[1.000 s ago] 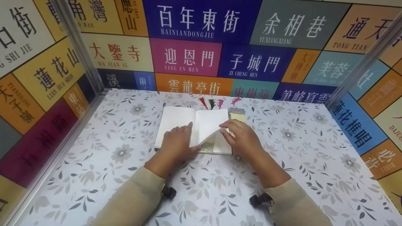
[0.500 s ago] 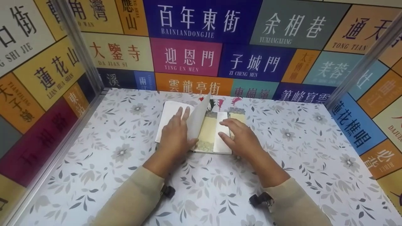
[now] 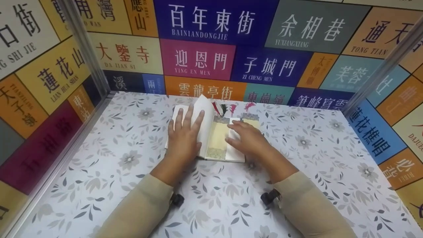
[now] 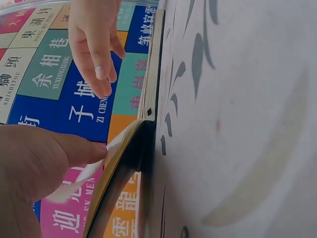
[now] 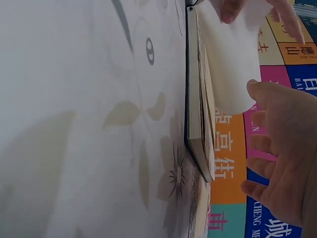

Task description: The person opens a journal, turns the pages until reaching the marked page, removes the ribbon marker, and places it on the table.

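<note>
A notebook (image 3: 235, 154) lies open on the table. A cream bookmark (image 3: 218, 136) with a grey patterned end and a dark green and red tassel (image 3: 220, 109) lies on its right page. My left hand (image 3: 185, 135), fingers spread, presses on the left side. Beside it a white page (image 3: 205, 109) stands partly raised and curved, also seen as a loose sheet (image 5: 230, 64) in the right wrist view. My right hand (image 3: 249, 138) hovers over the right page's outer edge, fingers loosely bent and holding nothing. In the right wrist view the notebook's page block (image 5: 196, 119) shows edge-on.
A second cream bookmark (image 3: 251, 119) sticks out beyond the notebook's right side, and pink tassels (image 3: 248, 106) lie behind it. The table's cloth (image 3: 132, 191) has a grey leaf pattern. Coloured sign panels (image 3: 198, 59) wall in the back and both sides.
A page has swung from right to left, uncovering the bookmark beneath. My left hand has spread its fingers over the left side; my right hand has let go of the page.
</note>
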Demonstrator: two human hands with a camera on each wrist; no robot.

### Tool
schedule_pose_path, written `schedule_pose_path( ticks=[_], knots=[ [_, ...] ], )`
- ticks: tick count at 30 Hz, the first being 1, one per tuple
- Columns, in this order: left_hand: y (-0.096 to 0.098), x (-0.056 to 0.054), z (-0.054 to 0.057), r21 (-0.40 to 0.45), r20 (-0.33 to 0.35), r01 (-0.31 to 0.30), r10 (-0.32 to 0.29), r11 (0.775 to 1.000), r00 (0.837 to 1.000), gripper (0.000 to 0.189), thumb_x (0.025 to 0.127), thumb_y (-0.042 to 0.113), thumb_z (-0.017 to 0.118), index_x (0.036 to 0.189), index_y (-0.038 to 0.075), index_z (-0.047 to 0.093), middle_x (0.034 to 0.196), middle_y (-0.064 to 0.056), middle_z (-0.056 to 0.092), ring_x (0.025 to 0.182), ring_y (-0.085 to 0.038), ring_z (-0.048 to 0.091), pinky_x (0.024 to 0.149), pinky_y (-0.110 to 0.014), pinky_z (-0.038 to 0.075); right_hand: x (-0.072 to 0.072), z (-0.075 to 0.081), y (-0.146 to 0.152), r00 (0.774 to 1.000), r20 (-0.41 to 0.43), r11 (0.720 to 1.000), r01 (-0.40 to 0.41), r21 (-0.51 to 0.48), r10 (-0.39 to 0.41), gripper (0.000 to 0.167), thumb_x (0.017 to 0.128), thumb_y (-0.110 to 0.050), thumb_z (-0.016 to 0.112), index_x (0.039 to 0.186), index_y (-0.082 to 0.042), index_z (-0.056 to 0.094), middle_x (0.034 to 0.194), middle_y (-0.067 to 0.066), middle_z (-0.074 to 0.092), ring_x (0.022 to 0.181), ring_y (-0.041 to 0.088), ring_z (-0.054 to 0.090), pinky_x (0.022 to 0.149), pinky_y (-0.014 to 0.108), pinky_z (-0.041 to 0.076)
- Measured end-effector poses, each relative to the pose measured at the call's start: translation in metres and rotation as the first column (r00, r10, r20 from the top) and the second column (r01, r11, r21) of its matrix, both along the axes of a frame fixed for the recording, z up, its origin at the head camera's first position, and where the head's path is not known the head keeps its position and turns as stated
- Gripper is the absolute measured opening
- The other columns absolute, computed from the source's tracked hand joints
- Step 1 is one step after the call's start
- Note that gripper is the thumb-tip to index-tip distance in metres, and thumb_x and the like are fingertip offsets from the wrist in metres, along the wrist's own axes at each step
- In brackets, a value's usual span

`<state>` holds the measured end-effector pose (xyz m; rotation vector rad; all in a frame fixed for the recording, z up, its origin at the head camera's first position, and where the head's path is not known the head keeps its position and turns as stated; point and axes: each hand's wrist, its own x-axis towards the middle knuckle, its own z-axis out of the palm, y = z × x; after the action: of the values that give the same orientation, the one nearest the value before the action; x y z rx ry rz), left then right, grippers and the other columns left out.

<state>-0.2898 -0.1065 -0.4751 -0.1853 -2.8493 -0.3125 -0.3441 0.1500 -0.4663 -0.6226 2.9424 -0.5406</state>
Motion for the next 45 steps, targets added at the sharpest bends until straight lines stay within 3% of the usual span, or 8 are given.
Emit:
schedule_pose_path(
  ticks=[4, 8, 11, 14, 22, 32, 38, 45],
  knots=[
    [0.001, 0.002, -0.002, -0.021, 0.093, 0.063, -0.06, 0.998, 0.994, 0.081, 0.099, 0.023, 0.074, 0.168, 0.038, 0.034, 0.184, 0.004, 0.005, 0.171, -0.035, -0.002, 0.135, -0.07, 0.009, -0.011, -0.002, -0.005, 1.0, 0.012, 0.999, -0.02, 0.039, 0.019, 0.068, 0.103, -0.057, 0.062, 0.163, -0.027, 0.048, 0.175, 0.003, 0.037, 0.165, 0.033, 0.031, 0.134, 0.061, 0.026],
    [0.003, 0.003, -0.005, 0.001, 0.22, 0.144, -0.141, 0.99, 0.965, 0.053, 0.11, 0.025, 0.054, 0.161, 0.036, 0.048, 0.181, 0.006, 0.021, 0.171, -0.03, 0.007, 0.137, -0.065, 0.01, -0.017, -0.006, -0.012, 1.0, 0.02, 0.996, -0.024, 0.084, 0.023, 0.072, 0.102, -0.061, 0.061, 0.164, -0.029, 0.045, 0.176, 0.006, 0.036, 0.165, 0.035, 0.03, 0.134, 0.063, 0.026],
    [0.004, 0.005, -0.007, 0.0, 0.302, 0.186, -0.177, 0.983, 0.937, 0.048, 0.112, 0.026, 0.048, 0.159, 0.034, 0.051, 0.179, 0.005, 0.027, 0.17, -0.029, 0.013, 0.137, -0.061, 0.014, -0.019, -0.009, -0.017, 0.999, 0.039, 0.993, -0.018, 0.112, 0.014, 0.075, 0.101, -0.065, 0.06, 0.165, -0.03, 0.043, 0.177, 0.007, 0.033, 0.166, 0.036, 0.028, 0.134, 0.064, 0.024],
    [0.004, 0.005, -0.008, -0.015, 0.345, 0.196, -0.179, 0.981, 0.921, 0.048, 0.112, 0.026, 0.048, 0.159, 0.031, 0.053, 0.178, 0.002, 0.031, 0.169, -0.031, 0.019, 0.136, -0.061, 0.018, -0.019, -0.012, -0.022, 0.998, 0.066, 0.991, -0.019, 0.133, 0.011, 0.077, 0.101, -0.067, 0.059, 0.166, -0.031, 0.041, 0.179, 0.006, 0.03, 0.166, 0.036, 0.026, 0.134, 0.064, 0.023],
    [0.003, 0.003, -0.011, 0.022, 0.382, 0.118, -0.118, 0.993, 0.917, 0.057, 0.108, 0.048, 0.056, 0.161, 0.027, 0.05, 0.176, -0.003, 0.036, 0.165, -0.034, 0.03, 0.133, -0.064, 0.025, -0.017, -0.02, -0.028, 0.992, 0.118, 0.99, -0.055, 0.13, 0.04, 0.077, 0.1, -0.07, 0.057, 0.166, -0.037, 0.039, 0.181, -0.002, 0.024, 0.169, 0.03, 0.019, 0.137, 0.061, 0.015],
    [0.003, 0.004, -0.009, 0.012, 0.445, 0.085, -0.082, 0.996, 0.892, 0.06, 0.107, 0.048, 0.057, 0.162, 0.026, 0.048, 0.176, -0.005, 0.036, 0.164, -0.035, 0.031, 0.132, -0.067, 0.025, -0.02, -0.022, -0.015, 0.99, 0.122, 0.983, -0.087, 0.163, 0.067, 0.075, 0.102, -0.065, 0.058, 0.167, -0.032, 0.039, 0.181, 0.003, 0.021, 0.169, 0.035, 0.017, 0.135, 0.066, 0.016],
    [0.003, 0.002, -0.012, 0.013, 0.463, 0.067, -0.065, 0.998, 0.884, 0.061, 0.106, 0.049, 0.059, 0.162, 0.027, 0.048, 0.176, -0.004, 0.036, 0.165, -0.034, 0.031, 0.132, -0.068, 0.025, -0.019, -0.021, -0.003, 0.989, 0.146, 0.99, -0.039, 0.134, 0.019, 0.075, 0.101, -0.065, 0.062, 0.166, -0.036, 0.039, 0.182, 0.002, 0.02, 0.169, 0.035, 0.017, 0.136, 0.065, 0.014],
    [0.003, 0.002, -0.014, 0.008, 0.454, 0.079, -0.074, 0.997, 0.888, 0.061, 0.105, 0.049, 0.059, 0.162, 0.027, 0.049, 0.176, -0.004, 0.037, 0.164, -0.035, 0.033, 0.131, -0.068, 0.027, -0.018, -0.019, 0.004, 0.978, 0.193, 0.996, 0.065, 0.067, -0.077, 0.074, 0.097, -0.063, 0.069, 0.163, -0.039, 0.045, 0.181, 0.004, 0.022, 0.167, 0.039, 0.018, 0.134, 0.067, 0.017]
  ],
)
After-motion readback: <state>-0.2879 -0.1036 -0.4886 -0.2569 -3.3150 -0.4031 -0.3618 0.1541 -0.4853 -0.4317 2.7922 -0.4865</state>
